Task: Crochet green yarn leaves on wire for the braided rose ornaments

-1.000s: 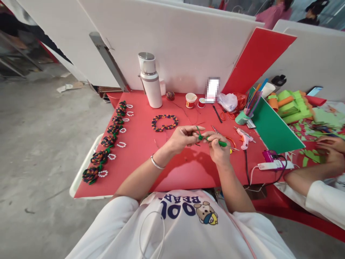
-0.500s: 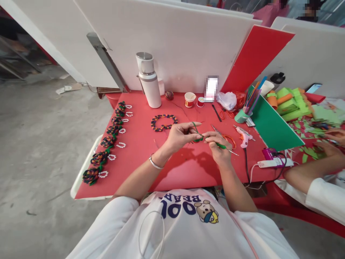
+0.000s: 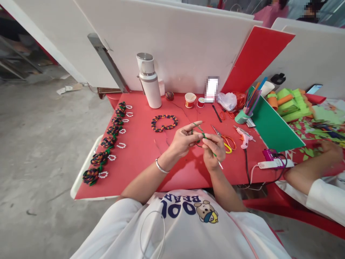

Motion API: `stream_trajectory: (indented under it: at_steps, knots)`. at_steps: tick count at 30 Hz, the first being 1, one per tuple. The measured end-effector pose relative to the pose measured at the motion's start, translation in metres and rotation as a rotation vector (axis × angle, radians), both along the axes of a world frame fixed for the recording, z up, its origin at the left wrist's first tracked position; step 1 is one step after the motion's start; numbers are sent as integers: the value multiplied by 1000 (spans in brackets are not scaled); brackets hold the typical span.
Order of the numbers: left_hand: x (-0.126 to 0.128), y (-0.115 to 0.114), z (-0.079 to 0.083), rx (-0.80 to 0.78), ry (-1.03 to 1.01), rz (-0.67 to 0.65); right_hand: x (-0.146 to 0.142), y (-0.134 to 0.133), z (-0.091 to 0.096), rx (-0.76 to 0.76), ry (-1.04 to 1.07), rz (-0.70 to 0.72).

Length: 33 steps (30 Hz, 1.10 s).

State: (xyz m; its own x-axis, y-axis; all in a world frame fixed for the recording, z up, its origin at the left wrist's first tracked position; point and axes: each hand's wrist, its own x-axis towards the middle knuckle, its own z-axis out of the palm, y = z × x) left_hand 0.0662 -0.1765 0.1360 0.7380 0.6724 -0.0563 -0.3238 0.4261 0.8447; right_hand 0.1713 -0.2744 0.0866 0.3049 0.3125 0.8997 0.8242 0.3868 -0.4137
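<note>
My left hand (image 3: 183, 141) is closed in a pinch on green yarn (image 3: 197, 123), which runs over its raised index finger. In my right hand (image 3: 214, 149) is a crochet hook (image 3: 221, 166), its green handle partly covered by my fingers and its pale end pointing down to the right. Both hands meet over the front middle of the table, where the small green stitched piece is mostly hidden between the fingertips. Behind my left hand lies a multicoloured crocheted loop (image 3: 153, 126). Scissors (image 3: 229, 140) with orange and yellow handles rest beyond my right hand.
Several dark yarn rosettes (image 3: 108, 141) with white bead loops line the left of the red table (image 3: 134, 162). A white flask (image 3: 151, 90), paper cup (image 3: 190, 100), thread spool and yarn ball stand behind. Rightward are a pink glue gun (image 3: 244, 137), power strip (image 3: 275, 163) and a co-worker's arm (image 3: 309, 162).
My right hand has moved slightly left and turned the hook steeper, uncovering the scissors' yellow handle. My left hand has shifted a little right. The co-worker's hand has moved left.
</note>
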Motion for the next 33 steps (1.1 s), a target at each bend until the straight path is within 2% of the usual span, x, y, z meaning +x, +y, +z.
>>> stream_trajectory:
  at_steps: [4, 7, 17, 24, 28, 31, 33]
  knots:
    - [-13, 13, 5, 42, 14, -31, 18, -4, 15, -90, 49, 270]
    - [-19, 17, 8, 77, 53, -44, 30, -8, 24, -158, 63, 375]
    - [-23, 22, 10, 141, 124, -82, 51, -21, 43, -352, -87, 420]
    - [-24, 23, 9, 163, 127, -111, 54, -27, 58, -387, -7, 498]
    - [-24, 23, 8, 150, 97, -165, 58, -24, 52, -398, 193, 600]
    - [-21, 22, 7, 117, 81, -260, 50, -16, 36, -354, 424, 738]
    - [-17, 19, 5, 133, 64, -244, 37, -9, 24, -275, 543, 739]
